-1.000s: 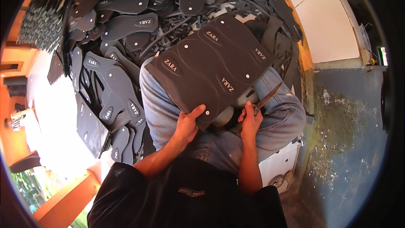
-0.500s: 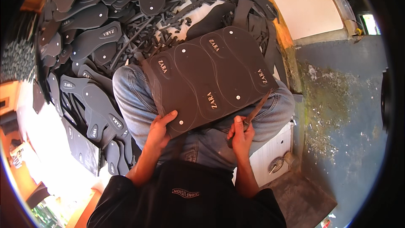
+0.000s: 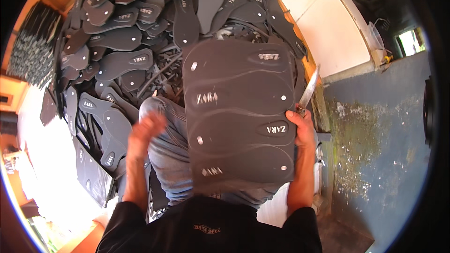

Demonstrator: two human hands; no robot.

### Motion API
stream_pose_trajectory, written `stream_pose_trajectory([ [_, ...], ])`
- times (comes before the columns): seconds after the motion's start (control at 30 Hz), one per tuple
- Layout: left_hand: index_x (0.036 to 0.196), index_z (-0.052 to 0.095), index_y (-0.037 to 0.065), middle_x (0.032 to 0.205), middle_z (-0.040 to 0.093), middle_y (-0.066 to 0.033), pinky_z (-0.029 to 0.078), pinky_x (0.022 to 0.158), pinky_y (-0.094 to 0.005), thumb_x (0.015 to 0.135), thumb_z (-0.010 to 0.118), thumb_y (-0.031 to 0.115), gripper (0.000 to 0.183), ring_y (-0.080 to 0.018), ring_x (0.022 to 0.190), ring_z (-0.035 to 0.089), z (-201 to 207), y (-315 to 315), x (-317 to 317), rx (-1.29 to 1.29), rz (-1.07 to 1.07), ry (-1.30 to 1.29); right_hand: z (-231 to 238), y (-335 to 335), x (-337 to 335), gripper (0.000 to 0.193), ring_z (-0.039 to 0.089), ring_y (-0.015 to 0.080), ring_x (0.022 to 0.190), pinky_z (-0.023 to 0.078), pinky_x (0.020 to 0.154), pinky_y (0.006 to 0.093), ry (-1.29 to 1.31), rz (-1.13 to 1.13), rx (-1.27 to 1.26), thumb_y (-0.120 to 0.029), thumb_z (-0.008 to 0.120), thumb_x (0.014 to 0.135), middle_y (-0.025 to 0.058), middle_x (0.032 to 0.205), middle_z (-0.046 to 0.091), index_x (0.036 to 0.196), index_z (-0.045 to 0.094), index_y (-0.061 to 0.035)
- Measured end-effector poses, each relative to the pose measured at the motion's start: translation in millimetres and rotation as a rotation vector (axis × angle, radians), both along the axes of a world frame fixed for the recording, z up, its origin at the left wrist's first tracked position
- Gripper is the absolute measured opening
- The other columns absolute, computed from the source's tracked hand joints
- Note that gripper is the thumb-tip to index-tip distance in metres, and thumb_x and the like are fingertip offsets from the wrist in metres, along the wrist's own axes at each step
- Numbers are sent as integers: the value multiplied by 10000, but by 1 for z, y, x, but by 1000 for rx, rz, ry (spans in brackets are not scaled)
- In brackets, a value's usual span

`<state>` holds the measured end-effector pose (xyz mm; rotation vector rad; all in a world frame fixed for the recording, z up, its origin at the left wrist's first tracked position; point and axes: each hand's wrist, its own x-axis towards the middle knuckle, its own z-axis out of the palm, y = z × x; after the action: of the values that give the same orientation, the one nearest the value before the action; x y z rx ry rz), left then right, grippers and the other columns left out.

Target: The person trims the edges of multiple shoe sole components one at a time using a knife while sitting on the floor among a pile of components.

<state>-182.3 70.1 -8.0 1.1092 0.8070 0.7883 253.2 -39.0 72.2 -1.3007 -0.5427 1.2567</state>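
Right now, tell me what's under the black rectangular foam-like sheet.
Faded blue denim jeans show past the left and lower edges of the sheet; whatever lies directly beneath is covered.

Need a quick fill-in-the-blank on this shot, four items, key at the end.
1. The right hand holds the dark sheet and a ____.
2. The blurred left hand does ____ touch the sheet.
3. The sheet bears ____ sole outlines.
4. The stained blue-grey wall stands on the person's ____ side.

Missing words: knife; not; four; right.
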Motion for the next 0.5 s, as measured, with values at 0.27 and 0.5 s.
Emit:
stream_pose_trajectory([
  [0.27,1198,534,-48,1075,629,-121,442,884,-317,774,712,373,624,-192,962,589,90,64,34,39,-652,524,67,39,-24,213,555,75,724,435,682,224,-154,498,-113,-141,706,761,13,818,625,923,634,-23],
  [0.5,1030,637,-44,967,669,-89,486,797,-282,815,683,185,317,-167,850,632,45,-13,30,-302,-219,-70,17,8,72,203,444,75,487,348,421,224,-480,-100,-235,-243,643,841,27,664,579,895,588,-54],
])
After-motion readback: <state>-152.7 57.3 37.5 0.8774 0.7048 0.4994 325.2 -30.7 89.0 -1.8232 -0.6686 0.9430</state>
